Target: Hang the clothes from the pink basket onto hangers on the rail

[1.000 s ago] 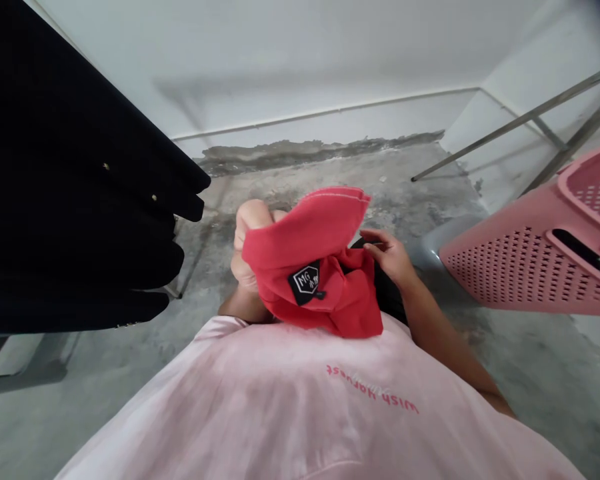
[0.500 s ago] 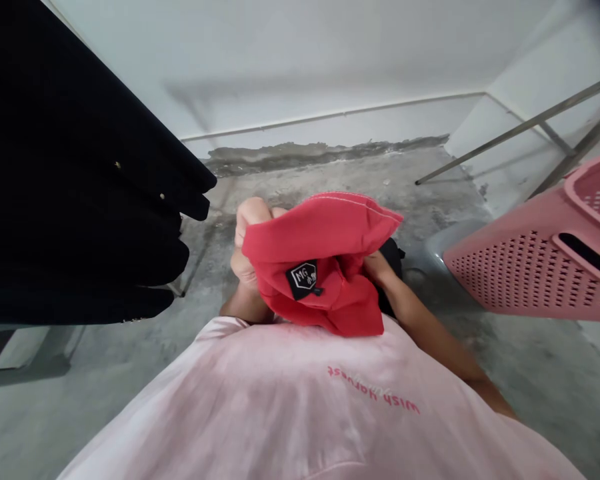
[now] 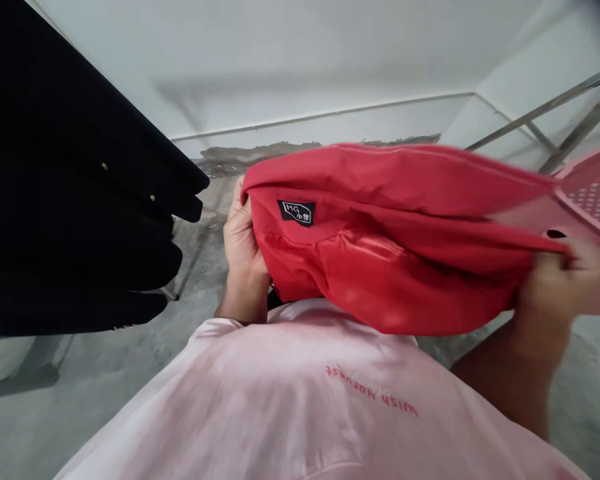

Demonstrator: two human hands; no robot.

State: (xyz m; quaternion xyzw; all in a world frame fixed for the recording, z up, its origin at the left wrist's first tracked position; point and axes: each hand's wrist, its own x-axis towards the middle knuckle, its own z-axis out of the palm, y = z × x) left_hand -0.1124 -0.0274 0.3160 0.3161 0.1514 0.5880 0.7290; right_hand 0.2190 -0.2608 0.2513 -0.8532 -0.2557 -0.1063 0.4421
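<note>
A red garment is stretched sideways in front of my chest, its upper edge spread and its lower part hanging in folds. A black label with "MG" in white is sewn inside, close to the left end. My left hand is closed around that end, some of its fingers hidden behind the cloth. At the far right end, my right hand pinches the edge; motion smears it. Whether the garment is a skirt or trousers I cannot tell.
Dark garments hang on the left, bunched together. To the right, a pink perforated basket sits partly behind my right hand, near a metal rack leg. A white wall rises ahead from the grey concrete floor.
My right hand has moved far right, pulling the bunched red garment out wide. My left hand has stayed near its place on the cloth. The label now lies flatter and higher.
</note>
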